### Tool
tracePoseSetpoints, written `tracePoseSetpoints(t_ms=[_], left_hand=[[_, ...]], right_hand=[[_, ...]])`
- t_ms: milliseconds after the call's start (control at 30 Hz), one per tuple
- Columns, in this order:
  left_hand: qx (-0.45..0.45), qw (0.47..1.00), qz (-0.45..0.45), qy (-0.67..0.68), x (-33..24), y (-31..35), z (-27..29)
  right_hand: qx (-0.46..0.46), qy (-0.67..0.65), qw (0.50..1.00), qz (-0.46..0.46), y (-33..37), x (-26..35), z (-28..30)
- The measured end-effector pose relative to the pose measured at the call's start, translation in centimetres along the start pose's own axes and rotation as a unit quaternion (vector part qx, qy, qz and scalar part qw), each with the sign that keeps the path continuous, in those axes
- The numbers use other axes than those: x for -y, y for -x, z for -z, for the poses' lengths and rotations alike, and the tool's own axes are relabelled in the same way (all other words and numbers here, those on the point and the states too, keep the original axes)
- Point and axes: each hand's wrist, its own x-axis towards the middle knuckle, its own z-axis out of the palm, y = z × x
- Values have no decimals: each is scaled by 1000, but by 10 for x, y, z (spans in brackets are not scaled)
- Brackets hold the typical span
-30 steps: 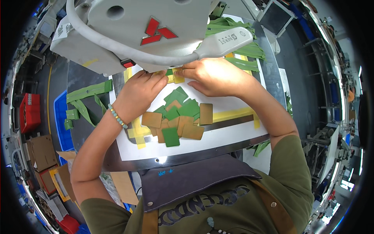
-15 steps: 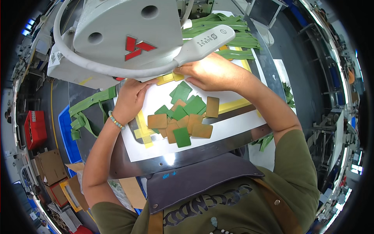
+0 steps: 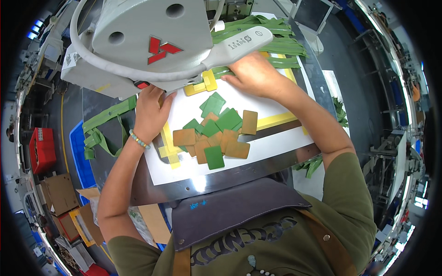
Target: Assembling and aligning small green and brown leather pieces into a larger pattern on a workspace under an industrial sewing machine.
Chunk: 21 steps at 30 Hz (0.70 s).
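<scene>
My left hand [image 3: 154,110], with a beaded bracelet at the wrist, lies on the white sheet [image 3: 168,178] beside the grey sewing machine head [image 3: 133,55]. Its thumb stands apart from the fingers, and the machine hides some fingertips. A yellow block [image 3: 201,86] sits under the machine, touched by neither hand. To the right, my right hand [image 3: 260,77] reaches up behind the grey lamp [image 3: 241,46]; its thumb is close to a green strip [image 3: 222,72], but most fingers are hidden. Closer to me lie several small green pieces [image 3: 214,157] and brown pieces [image 3: 237,150], overlapping in a loose heap.
Long green straps [image 3: 258,32] are stacked across the far side of the table, and more straps [image 3: 110,117] hang at its left. Yellow tape [image 3: 276,120] borders the sheet. A blue bin [image 3: 83,161], cardboard boxes [image 3: 60,195] and a red crate [image 3: 41,149] stand at the left.
Both hands have come off the yellow block: the left toward the left and nearer me, the right up and away to the right. The block now shows more fully.
</scene>
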Motion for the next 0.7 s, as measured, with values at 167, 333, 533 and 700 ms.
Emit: tracePoseSetpoints(t_ms=[167, 333, 533, 700], left_hand=[[30, 996, 32, 74, -6, 4, 2], [131, 969, 141, 154, -36, 10, 16], [84, 989, 14, 124, -75, 18, 24], [40, 987, -103, 118, -77, 16, 17]], right_hand=[[30, -18, 999, -11, 4, 8, 1], [69, -79, 994, -3, 23, 33, 50], [44, -245, 961, 117, 47, 100, 82], [91, -235, 943, 216, 45, 108, 66]])
